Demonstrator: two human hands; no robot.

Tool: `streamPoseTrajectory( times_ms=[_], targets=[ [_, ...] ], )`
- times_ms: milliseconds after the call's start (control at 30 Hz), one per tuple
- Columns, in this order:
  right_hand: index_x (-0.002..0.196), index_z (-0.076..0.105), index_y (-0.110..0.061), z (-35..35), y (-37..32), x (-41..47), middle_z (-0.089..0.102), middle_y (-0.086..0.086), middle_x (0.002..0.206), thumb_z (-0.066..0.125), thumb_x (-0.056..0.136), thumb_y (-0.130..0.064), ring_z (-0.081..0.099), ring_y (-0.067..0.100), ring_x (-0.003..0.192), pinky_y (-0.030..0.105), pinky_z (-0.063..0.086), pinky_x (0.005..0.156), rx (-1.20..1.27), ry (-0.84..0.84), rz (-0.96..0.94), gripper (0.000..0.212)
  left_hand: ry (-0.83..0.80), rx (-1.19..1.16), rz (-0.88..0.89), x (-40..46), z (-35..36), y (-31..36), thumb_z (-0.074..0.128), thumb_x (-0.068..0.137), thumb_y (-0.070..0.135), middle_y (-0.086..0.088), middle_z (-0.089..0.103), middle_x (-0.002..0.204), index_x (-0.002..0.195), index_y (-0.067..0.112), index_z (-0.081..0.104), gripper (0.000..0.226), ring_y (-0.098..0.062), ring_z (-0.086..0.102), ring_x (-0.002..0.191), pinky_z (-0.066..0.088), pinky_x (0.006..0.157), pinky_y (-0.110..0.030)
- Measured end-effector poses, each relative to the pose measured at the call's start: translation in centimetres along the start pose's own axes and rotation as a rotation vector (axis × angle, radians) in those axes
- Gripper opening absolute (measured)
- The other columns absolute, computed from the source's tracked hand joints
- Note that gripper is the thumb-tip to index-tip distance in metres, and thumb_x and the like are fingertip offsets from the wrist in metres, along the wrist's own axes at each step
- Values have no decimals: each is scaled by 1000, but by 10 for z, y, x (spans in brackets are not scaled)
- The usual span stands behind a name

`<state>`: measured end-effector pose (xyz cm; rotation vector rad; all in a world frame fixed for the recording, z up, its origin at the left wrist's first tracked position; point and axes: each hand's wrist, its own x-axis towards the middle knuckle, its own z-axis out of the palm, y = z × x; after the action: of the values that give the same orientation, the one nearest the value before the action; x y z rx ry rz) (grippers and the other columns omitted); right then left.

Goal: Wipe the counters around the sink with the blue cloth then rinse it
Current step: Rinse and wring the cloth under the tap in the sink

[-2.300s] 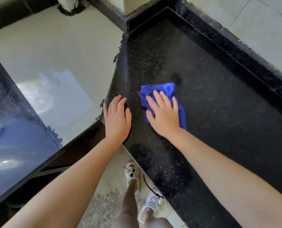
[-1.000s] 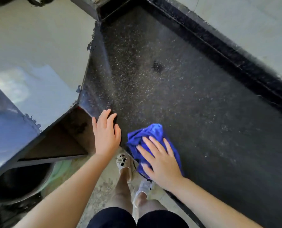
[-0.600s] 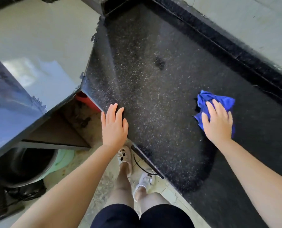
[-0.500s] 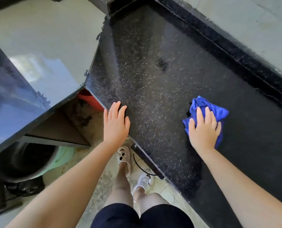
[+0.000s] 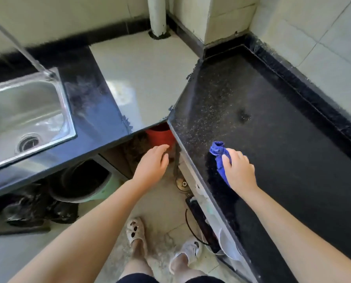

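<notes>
Right hand point(image 5: 239, 170): we are gripping the bunched blue cloth point(image 5: 219, 158) above the black counter point(image 5: 283, 139).
Left hand point(image 5: 153, 164): we are hovering open, empty.
Advice: we are carrying it bunched towards the sink point(image 5: 66, 111).

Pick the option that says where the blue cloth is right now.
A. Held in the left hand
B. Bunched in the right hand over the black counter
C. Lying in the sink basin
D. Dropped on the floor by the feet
B: the blue cloth is bunched in the right hand above the black counter; the left hand holds nothing.
</notes>
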<state>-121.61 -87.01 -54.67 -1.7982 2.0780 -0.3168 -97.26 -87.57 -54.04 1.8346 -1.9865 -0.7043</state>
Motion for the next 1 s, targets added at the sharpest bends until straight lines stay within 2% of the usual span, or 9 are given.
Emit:
streamPoseTrajectory(
  times_ms=[67, 167, 467, 600, 700, 800, 900, 1000],
  targets=[
    [130, 46, -18, 3, -32, 4, 53, 4, 125, 31, 100, -30, 47, 25, 114, 44, 35, 94, 25, -68, -78, 36, 43, -1, -25, -12, -28, -19, 38, 98, 21, -3, 56, 126, 132, 15, 46, 36, -16, 49, 117, 36, 96, -26],
    [130, 45, -19, 12, -91, 6, 54, 4, 124, 30, 100, -32, 49, 24, 114, 45, 37, 94, 66, -115, -177, 36, 133, -8, -90, -33, -75, -58, 40, 97, 19, -1, 57, 126, 132, 14, 47, 36, -16, 49, 118, 36, 97, -26],
    [127, 49, -17, 78, -318, -10, 55, 8, 123, 34, 100, -28, 48, 30, 117, 46, 38, 96, 112, -145, -475, 33, 357, -21, -270, -118, -208, -230, 46, 93, 10, -4, 60, 118, 126, 11, 52, 34, -21, 53, 113, 38, 92, -29],
    [127, 50, -18, 102, -395, -14, 56, 7, 123, 33, 100, -28, 49, 29, 116, 47, 39, 95, 91, -153, -551, 33, 412, -21, -324, -140, -256, -298, 47, 91, 7, -9, 61, 116, 123, 7, 54, 33, -24, 55, 111, 40, 94, -31],
    [125, 50, -18, 114, -437, -12, 56, 6, 121, 32, 101, -27, 50, 27, 113, 45, 40, 92, 108, -163, -556, 32, 422, -34, -342, -143, -277, -332, 47, 90, 5, -12, 61, 115, 122, 4, 54, 32, -26, 56, 109, 40, 92, -31],
    [122, 52, -18, 126, -474, 0, 58, 6, 116, 33, 100, -25, 51, 28, 109, 49, 41, 92, 154, -186, -575, 30, 421, -86, -342, -130, -286, -349, 47, 91, 5, -12, 61, 117, 122, 3, 54, 32, -25, 55, 110, 36, 93, -26],
    [113, 55, -19, 142, -511, 15, 60, 5, 105, 35, 99, -23, 54, 26, 99, 50, 43, 89, 237, -244, -592, 25, 334, -241, -391, -103, -286, -356, 44, 94, 13, -6, 59, 119, 123, 7, 54, 31, -18, 53, 109, 35, 88, -21],
    [110, 57, -18, 163, -547, 31, 60, 4, 105, 37, 98, -21, 55, 23, 95, 40, 45, 83, 305, -324, -628, 24, 252, -461, -472, -58, -289, -358, 41, 97, 22, 0, 58, 117, 121, 11, 56, 30, -12, 50, 107, 33, 85, -19]
  ],
)
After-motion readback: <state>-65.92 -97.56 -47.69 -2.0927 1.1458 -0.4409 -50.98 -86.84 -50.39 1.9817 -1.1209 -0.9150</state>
